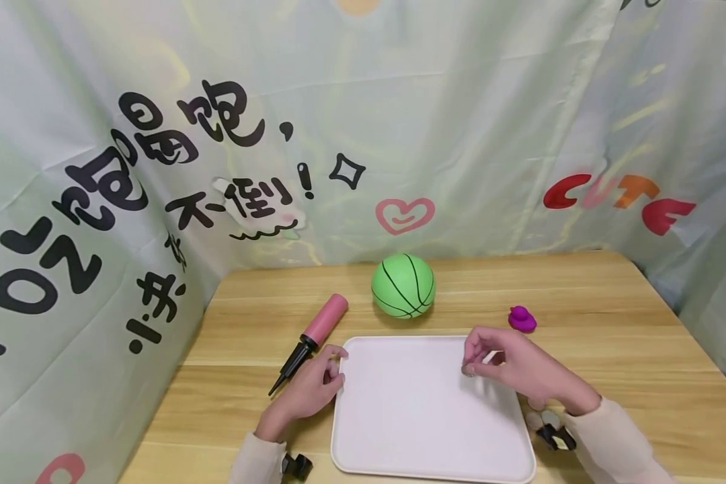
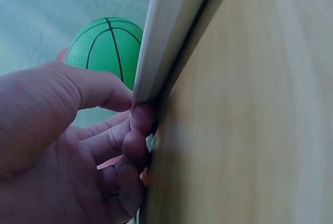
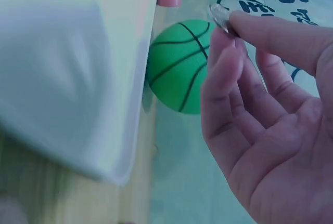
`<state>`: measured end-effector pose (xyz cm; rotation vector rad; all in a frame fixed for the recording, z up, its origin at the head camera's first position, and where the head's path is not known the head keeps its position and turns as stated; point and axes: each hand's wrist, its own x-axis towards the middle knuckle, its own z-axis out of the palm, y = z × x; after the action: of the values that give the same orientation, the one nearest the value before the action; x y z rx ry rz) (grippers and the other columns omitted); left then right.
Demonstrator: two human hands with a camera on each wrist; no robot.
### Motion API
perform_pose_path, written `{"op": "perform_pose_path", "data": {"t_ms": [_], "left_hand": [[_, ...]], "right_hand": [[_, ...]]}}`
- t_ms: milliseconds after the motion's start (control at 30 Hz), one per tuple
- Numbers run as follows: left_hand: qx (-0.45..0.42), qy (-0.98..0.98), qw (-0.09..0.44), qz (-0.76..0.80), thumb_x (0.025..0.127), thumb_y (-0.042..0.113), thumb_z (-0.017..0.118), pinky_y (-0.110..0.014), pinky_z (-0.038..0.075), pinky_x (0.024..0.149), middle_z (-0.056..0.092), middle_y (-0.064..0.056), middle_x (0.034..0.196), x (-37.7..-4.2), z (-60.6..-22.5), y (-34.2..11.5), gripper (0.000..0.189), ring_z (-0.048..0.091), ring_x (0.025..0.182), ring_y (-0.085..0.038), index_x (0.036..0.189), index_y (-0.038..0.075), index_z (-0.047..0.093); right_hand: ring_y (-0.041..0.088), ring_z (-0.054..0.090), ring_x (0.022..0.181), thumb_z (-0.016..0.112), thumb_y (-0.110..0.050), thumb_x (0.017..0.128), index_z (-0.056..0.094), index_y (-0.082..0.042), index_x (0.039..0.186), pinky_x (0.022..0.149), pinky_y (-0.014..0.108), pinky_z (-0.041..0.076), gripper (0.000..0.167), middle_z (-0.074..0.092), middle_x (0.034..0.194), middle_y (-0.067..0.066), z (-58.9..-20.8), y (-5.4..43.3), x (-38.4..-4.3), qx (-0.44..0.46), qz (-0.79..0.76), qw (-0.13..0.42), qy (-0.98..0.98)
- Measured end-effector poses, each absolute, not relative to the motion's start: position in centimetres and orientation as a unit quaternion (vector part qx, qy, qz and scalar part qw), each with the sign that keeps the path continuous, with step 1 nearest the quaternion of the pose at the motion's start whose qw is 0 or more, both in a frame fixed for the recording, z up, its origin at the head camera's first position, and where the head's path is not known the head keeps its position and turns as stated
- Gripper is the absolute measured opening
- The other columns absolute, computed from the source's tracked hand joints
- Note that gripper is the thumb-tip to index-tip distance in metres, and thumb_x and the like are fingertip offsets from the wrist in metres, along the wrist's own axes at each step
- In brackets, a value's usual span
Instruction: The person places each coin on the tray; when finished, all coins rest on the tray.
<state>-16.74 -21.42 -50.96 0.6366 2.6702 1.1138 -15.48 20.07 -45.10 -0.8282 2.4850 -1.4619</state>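
My right hand (image 1: 508,359) pinches a silver coin (image 3: 220,16) between thumb and fingertips, above the right part of a white tray (image 1: 423,417). Apart from the tray surface, the coin shows at the fingertips in the right wrist view. At the tray's left edge, my left hand (image 1: 314,386) grips the rim, thumb on top and fingers curled against its side, as the left wrist view shows (image 2: 99,130). Several coins (image 1: 551,420) lie on the table just right of the tray, partly hidden by the right wrist.
A green ball (image 1: 403,286) with black lines stands behind the tray. Left of it lies a pink and black hand pump (image 1: 325,319), its nozzle near my left hand. A small purple rubber duck (image 1: 522,319) sits back right on the wooden table (image 1: 629,336). Printed curtains hang behind.
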Motion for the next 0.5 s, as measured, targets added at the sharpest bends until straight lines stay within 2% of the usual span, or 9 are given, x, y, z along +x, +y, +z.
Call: {"op": "perform_pose_path", "data": {"t_ms": [133, 233, 500], "left_hand": [[0.211, 0.897, 0.089, 0.377, 0.104, 0.005, 0.067, -0.021, 0.045, 0.073, 0.058, 0.007, 0.079, -16.7, -50.8, -21.5, 0.034, 0.050, 0.071, -0.001, 0.136, 0.002, 0.058], [0.206, 0.898, 0.091, 0.377, 0.103, 0.005, 0.067, -0.021, 0.044, 0.073, 0.057, 0.008, 0.078, -16.6, -50.7, -21.5, 0.034, 0.050, 0.070, -0.001, 0.135, 0.002, 0.058], [0.198, 0.898, 0.090, 0.382, 0.101, 0.002, 0.067, -0.021, 0.044, 0.071, 0.055, 0.006, 0.076, -16.3, -50.7, -21.2, 0.034, 0.050, 0.069, -0.002, 0.134, 0.000, 0.059]], "right_hand": [[0.009, 0.072, 0.092, 0.080, -0.006, 0.096, 0.070, -0.010, 0.104, 0.084, 0.027, 0.062, 0.013, 0.078, 0.098, 0.001, -45.4, 18.3, -16.8, -0.265, -0.498, 0.116, 0.817], [0.010, 0.071, 0.091, 0.079, -0.005, 0.095, 0.070, -0.007, 0.106, 0.084, 0.027, 0.062, 0.014, 0.077, 0.098, 0.003, -45.6, 16.4, -17.6, -0.265, -0.498, 0.135, 0.815], [0.010, 0.064, 0.085, 0.078, 0.004, 0.091, 0.069, 0.001, 0.104, 0.079, 0.023, 0.057, 0.016, 0.072, 0.093, 0.007, -47.2, 11.7, -18.0, -0.252, -0.501, 0.131, 0.817]]}}
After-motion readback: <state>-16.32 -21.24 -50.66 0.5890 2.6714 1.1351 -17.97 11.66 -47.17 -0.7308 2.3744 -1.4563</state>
